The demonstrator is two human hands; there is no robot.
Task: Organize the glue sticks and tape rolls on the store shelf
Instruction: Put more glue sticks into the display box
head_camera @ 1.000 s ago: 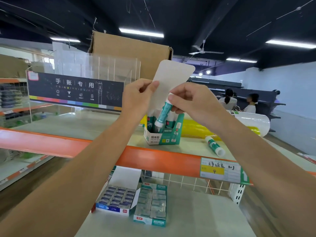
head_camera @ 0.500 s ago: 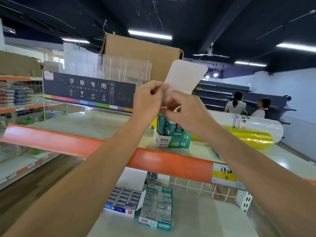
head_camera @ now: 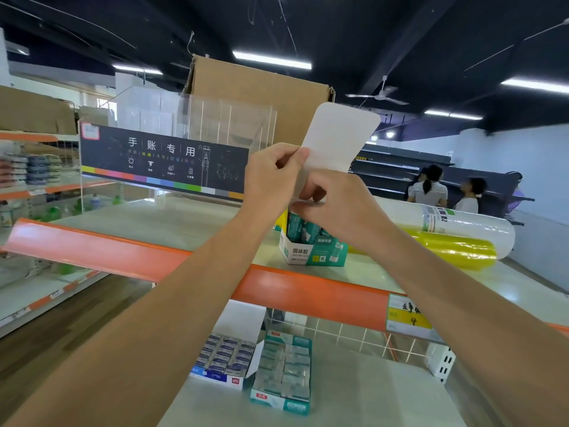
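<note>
A teal and white glue stick box stands on the upper shelf, with several teal glue sticks upright inside. Its white lid flap stands up behind it. My left hand pinches the flap's left edge. My right hand sits right over the box's open top with its fingers curled round the pale end of a glue stick. The rest of that stick is hidden by the hand and the box.
A white roll and a yellow roll lie to the right of the box. A clear acrylic display with a dark sign and a cardboard box stand behind. Two small-item boxes sit on the lower shelf. People stand far right.
My right hand has lowered the glue stick from a tilt above the box down into its top. My left hand has kept hold of the flap. The view has shifted left.
</note>
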